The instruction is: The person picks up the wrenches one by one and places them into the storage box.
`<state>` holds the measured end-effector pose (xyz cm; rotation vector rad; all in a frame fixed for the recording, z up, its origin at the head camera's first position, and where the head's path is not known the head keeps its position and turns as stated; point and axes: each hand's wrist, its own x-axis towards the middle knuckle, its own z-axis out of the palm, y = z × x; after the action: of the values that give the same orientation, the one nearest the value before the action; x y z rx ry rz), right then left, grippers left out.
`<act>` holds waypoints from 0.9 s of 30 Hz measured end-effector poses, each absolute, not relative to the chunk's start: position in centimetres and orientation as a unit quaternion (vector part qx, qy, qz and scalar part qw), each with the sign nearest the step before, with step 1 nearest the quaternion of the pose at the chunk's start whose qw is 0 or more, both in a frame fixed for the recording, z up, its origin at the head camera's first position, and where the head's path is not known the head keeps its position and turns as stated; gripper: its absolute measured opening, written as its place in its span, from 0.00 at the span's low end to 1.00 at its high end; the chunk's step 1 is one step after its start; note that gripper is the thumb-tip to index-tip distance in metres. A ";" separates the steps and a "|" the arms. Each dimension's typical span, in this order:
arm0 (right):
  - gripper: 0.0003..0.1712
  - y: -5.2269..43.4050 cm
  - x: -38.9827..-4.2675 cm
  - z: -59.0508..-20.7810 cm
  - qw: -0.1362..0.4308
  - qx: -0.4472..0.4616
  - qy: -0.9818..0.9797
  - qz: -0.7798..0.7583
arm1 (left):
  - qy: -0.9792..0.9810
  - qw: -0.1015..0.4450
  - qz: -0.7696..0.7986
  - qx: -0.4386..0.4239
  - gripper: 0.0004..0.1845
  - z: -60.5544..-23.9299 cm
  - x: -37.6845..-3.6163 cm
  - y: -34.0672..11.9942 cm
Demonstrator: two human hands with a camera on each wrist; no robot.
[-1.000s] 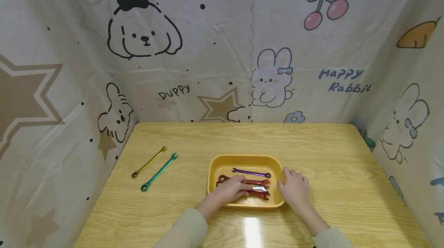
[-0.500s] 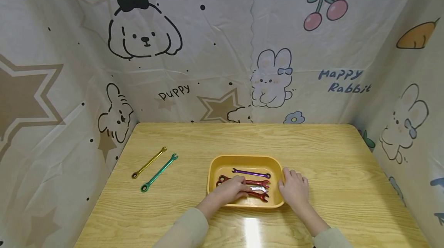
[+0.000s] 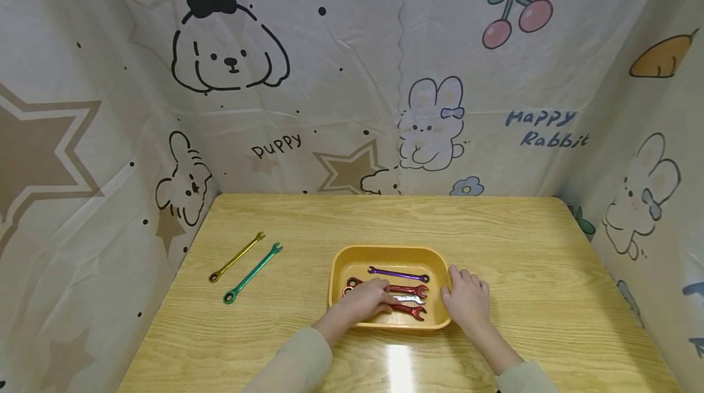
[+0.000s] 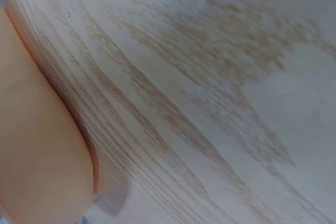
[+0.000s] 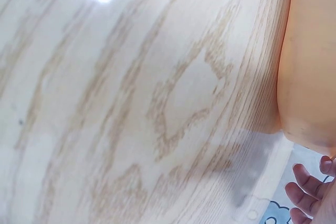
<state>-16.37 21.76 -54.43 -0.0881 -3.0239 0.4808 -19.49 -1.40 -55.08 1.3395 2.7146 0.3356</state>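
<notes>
Hanging down my far left is a pale fabric wall (image 3: pixel 82 246) with a big brown star (image 3: pixel 27 161) on it, and then the wood-grain table (image 3: pixel 522 246) starts. First thing I get on there is a gold wrench (image 3: pixel 236 257) lying at a slant, ring end toward me. Just beside it, pretty much parallel, is a green wrench (image 3: pixel 253 273), also ring end nearest. Both are well apart from the tray.

Next along is the left hand (image 3: pixel 365 301), coming over the near rim of a yellow tray (image 3: pixel 390 247) out of a pale sleeve (image 3: pixel 302 353). Its fingers are bent down onto the wrenches in there, tips right over a silver wrench (image 3: pixel 411 299). Honestly can't tell from my feeds whether it's actually pinching that one or just touching it, since the hand covers the spot. The silver one lies between an upper red wrench (image 3: pixel 407 289) and a lower red wrench (image 3: pixel 409 310), open ends pointing right, with the red ring ends poking out left of the hand. Farther back in the tray there's a purple wrench (image 3: pixel 398 274) on its own, ring end to the right.

Over on the right, the right hand (image 3: pixel 469 298) has hold of the tray's right edge, thumb over the rim and fingers outside. My right wrist cam gets those fingers slightly bent down in the corner, plus the tray's outer wall. The left wrist cam is basically tray wall and wood grain.
</notes>
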 end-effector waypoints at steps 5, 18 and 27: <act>0.21 21.8 -16.3 -54.5 0.043 -0.027 -0.987 0.154 | 0.886 0.050 0.118 0.445 0.11 -55.2 -19.6 -1.3; 0.21 21.7 -16.3 -54.4 0.045 -0.025 -0.987 0.153 | 0.896 0.057 0.096 0.430 0.11 -55.1 -19.6 -1.3; 0.20 21.7 -16.3 -54.2 0.040 -0.028 -0.987 0.155 | 0.886 0.023 0.072 0.458 0.11 -55.1 -19.7 -1.3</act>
<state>-16.29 21.66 -54.20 -0.0848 -3.0238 0.4756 -19.66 -1.32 -55.12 1.4162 2.7426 0.2219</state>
